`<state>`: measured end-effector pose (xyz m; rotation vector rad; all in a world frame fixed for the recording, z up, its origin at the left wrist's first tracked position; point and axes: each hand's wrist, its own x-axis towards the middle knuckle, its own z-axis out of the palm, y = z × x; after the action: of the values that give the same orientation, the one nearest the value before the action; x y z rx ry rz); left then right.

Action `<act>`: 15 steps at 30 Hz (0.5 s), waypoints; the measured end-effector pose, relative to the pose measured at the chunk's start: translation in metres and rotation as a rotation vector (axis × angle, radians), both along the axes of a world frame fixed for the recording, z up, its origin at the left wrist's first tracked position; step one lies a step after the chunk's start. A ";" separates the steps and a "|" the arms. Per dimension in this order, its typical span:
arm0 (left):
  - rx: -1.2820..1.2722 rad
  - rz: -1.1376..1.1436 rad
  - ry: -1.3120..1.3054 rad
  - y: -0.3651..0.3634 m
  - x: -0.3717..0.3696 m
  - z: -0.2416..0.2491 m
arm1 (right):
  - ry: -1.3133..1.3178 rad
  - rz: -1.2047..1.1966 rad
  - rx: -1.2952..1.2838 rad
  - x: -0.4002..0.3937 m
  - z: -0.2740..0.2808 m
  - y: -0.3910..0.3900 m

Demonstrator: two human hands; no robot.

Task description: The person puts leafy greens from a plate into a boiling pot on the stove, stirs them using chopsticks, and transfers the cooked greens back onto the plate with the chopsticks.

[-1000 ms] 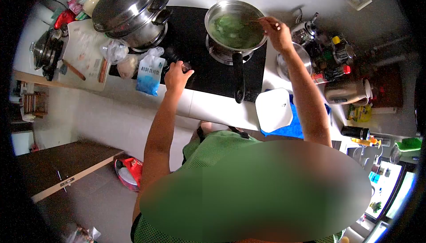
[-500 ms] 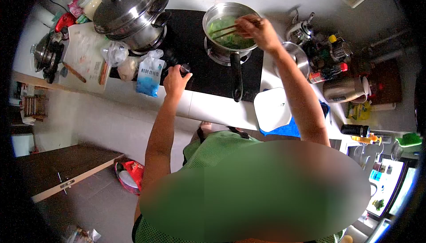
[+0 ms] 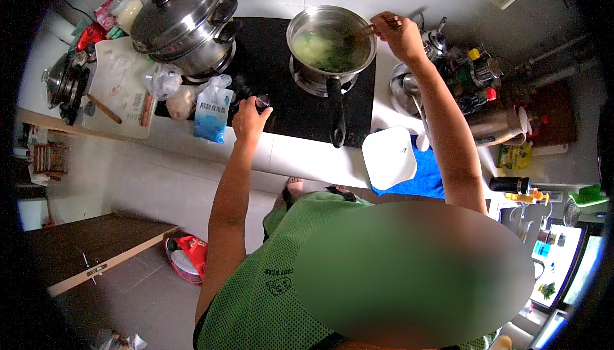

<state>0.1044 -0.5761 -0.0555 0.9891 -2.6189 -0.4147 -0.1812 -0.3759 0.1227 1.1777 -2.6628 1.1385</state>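
My left hand (image 3: 250, 120) is closed around a dark stove knob (image 3: 263, 101) at the front of the black cooktop (image 3: 281, 115). My right hand (image 3: 401, 38) is just beyond the right rim of a steel saucepan (image 3: 293, 53). Its fingers grip a pair of chopsticks (image 3: 363, 31), whose tips reach down into the pan. Inside, dark leafy greens (image 3: 348, 56) lie in pale green liquid (image 3: 313, 46). The pan's black handle (image 3: 338, 120) points toward me.
Left of the pan stands a large lidded steamer pot (image 3: 185, 30). A blue-and-white salt bag (image 3: 212, 113) and a cutting board (image 3: 118, 75) are at the left. A white dish (image 3: 389, 157) and blue cloth (image 3: 427, 176) lie at the right, near a kettle (image 3: 495, 127).
My right hand has moved right with the chopsticks, from over the saucepan to beyond its rim. The greens now gather at the pan's right side. My left hand stays on the knob.
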 end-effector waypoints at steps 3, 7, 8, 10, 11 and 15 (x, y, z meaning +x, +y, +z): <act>-0.042 -0.005 0.017 0.000 0.000 0.000 | 0.077 -0.074 0.047 0.008 0.004 -0.005; 0.003 -0.005 -0.016 -0.001 -0.002 0.005 | 0.050 -0.013 0.071 0.014 -0.020 -0.012; -0.002 -0.010 -0.012 -0.002 -0.002 0.003 | 0.050 -0.013 0.071 0.015 -0.023 -0.014; -0.006 -0.019 -0.010 -0.003 -0.002 0.001 | -0.079 0.079 0.028 0.019 -0.027 -0.014; -0.018 -0.018 -0.005 -0.003 -0.002 0.000 | -0.115 0.127 0.019 0.020 -0.027 -0.011; -0.016 -0.016 -0.008 -0.002 -0.003 0.005 | -0.276 0.266 -0.057 0.021 -0.003 0.002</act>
<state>0.1018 -0.5778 -0.0506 0.9677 -2.6345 -0.3937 -0.1599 -0.3735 0.1195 1.5011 -2.6980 1.5081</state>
